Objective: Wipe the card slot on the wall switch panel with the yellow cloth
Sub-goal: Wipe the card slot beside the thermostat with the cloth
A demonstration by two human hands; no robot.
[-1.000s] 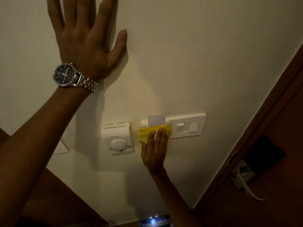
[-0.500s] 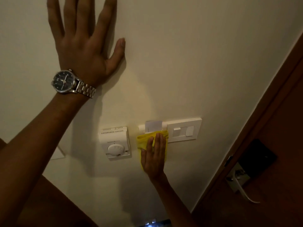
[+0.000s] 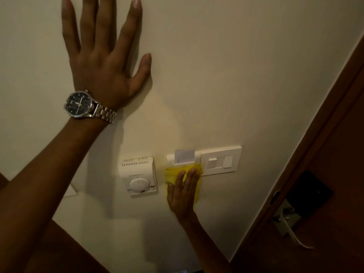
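A white switch panel [image 3: 218, 161] is fixed to the cream wall. At its left end is the card slot [image 3: 170, 159] with a pale key card [image 3: 184, 156] standing in it. My right hand [image 3: 184, 194] presses the yellow cloth [image 3: 173, 174] flat against the lower part of the card slot, fingers pointing up. The cloth hides the slot's lower face. My left hand [image 3: 104, 62], with a steel watch on the wrist, lies flat on the wall high up to the left, fingers spread and holding nothing.
A white thermostat with a round dial [image 3: 138, 177] sits just left of the cloth. A brown wooden door frame [image 3: 307, 154] runs diagonally on the right, with a metal door handle [image 3: 289, 225] and a dark lock plate [image 3: 313, 194].
The view has drifted a little, so the panel and both hands sit slightly lower in frame. My right hand with the cloth stays on the card slot, shifted marginally down.
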